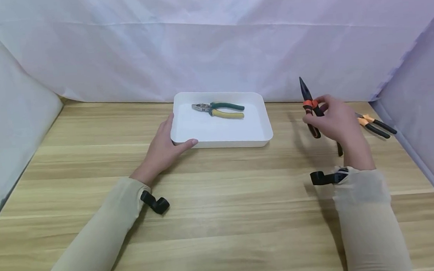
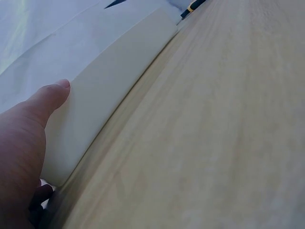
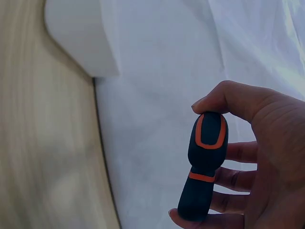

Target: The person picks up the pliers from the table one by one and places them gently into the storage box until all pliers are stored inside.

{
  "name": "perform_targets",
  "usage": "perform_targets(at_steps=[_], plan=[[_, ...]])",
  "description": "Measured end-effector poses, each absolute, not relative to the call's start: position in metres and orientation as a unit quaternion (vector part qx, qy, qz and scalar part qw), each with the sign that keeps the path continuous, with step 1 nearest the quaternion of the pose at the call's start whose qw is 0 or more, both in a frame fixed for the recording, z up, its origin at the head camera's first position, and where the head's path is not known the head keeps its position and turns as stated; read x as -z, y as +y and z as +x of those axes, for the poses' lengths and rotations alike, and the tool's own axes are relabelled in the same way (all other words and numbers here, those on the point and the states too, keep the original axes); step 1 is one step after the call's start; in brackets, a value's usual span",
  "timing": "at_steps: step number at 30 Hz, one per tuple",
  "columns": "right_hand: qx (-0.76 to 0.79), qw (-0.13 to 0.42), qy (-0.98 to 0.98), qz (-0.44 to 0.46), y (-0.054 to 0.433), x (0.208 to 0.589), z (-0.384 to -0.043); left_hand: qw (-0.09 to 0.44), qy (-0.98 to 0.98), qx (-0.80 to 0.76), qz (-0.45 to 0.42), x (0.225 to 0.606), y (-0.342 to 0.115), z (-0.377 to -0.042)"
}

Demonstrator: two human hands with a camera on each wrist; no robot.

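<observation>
Head view from above, facing forward and down across the table (image 1: pixel 232 236) to the white sheet (image 1: pixel 195 48), left wrist view low and close, tilted along the near side of the tray (image 2: pixel 105 100), right wrist view turned sideways, close to the pliers (image 3: pixel 202 164), tray shared by all three.

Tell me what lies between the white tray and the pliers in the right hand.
No object: the head view shows bare tabletop, with cloth behind, between the white tray and the pliers in the right hand.
</observation>
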State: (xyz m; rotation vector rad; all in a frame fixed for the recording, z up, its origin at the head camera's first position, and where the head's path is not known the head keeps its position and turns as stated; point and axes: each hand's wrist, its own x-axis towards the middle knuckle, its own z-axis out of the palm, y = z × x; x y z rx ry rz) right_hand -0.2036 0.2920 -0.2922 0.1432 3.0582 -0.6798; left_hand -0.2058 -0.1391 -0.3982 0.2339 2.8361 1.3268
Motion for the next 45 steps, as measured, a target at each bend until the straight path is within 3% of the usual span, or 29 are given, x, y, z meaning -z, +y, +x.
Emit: perform_targets(at_steps=[11,23,45], plan=[[0.241,-0.071,0.968,-0.003,0.249,0.256,-0.209,-0.004,0.898,-0.432,0.080,0.400,-0.133,-0.204],[0.298,-0.137,0.945,-0.014,0.212,0.248,-0.214,-0.003,0.900,-0.429,0.074,0.404,-0.133,-0.201],[0.273,-0.118,0.949,-0.103,0.174,0.265,-0.230,-0.004,0.907,-0.415,0.070,0.397,-0.144,-0.202]])
